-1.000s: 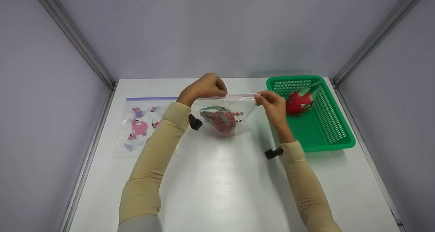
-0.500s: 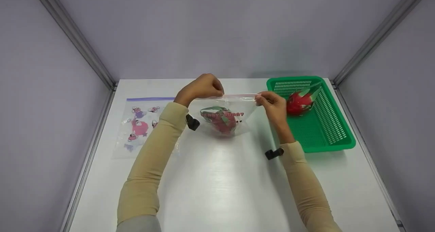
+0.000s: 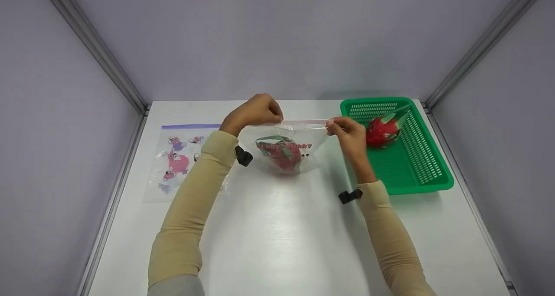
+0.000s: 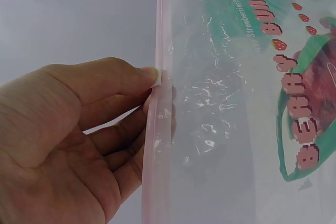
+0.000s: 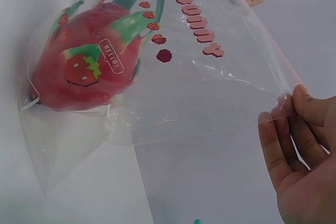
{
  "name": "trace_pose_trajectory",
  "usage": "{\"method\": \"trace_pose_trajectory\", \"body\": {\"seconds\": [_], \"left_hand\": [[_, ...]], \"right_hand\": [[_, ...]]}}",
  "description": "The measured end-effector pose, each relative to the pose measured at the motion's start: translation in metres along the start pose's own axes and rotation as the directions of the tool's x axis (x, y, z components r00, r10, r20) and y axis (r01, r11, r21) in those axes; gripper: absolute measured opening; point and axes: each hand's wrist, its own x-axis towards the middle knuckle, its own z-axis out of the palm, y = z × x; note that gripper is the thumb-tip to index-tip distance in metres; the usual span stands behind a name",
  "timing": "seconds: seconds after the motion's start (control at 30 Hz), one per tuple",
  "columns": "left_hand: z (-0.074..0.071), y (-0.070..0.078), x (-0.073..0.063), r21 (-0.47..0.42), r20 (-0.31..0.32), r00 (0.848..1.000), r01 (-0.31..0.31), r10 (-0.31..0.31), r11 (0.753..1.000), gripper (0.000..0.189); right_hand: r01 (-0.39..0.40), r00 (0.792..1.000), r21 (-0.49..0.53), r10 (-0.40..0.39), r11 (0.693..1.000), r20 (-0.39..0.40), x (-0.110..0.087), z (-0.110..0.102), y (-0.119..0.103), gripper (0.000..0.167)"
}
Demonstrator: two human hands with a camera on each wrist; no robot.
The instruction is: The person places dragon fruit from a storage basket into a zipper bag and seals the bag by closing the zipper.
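Note:
A clear zip bag with a pink top strip and "BERRY BUNNY" lettering is stretched between both hands. Inside it, low down, a red dragon fruit with green leaf tips shows through the plastic. My left hand pinches the small whitish slider on the pink strip between thumb and forefinger. At the top right corner of the bag, my right hand grips the edge between thumb and fingers. In the head view, part of the strip's left end is hidden behind the left hand.
A green basket stands at the right, a second dragon fruit lying at its back left. Left of centre, a flat printed zip bag with a purple strip lies on the white table, partly under the left sleeve.
My left hand has slid to the left along the bag's top strip, with the slider. The right hand has stayed almost still at the corner.

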Motion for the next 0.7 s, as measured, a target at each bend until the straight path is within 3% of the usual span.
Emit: {"method": "trace_pose_trajectory", "body": {"seconds": [0.2, 0.7], "left_hand": [[-0.001, -0.004, -0.001, 0.001, 0.003, 1.000, 0.005, -0.005, 1.000, 0.025], [-0.004, -0.009, -0.007, -0.005, -0.007, 1.000, -0.006, 0.006, 1.000, 0.022]], "right_hand": [[-0.007, 1.000, -0.013, 0.007, 1.000, -0.001, 0.003, -0.004, 0.016, 0.012], [0.017, 0.999, -0.012, -0.017, 1.000, 0.032, 0.001, -0.008, 0.017, 0.013]]}}
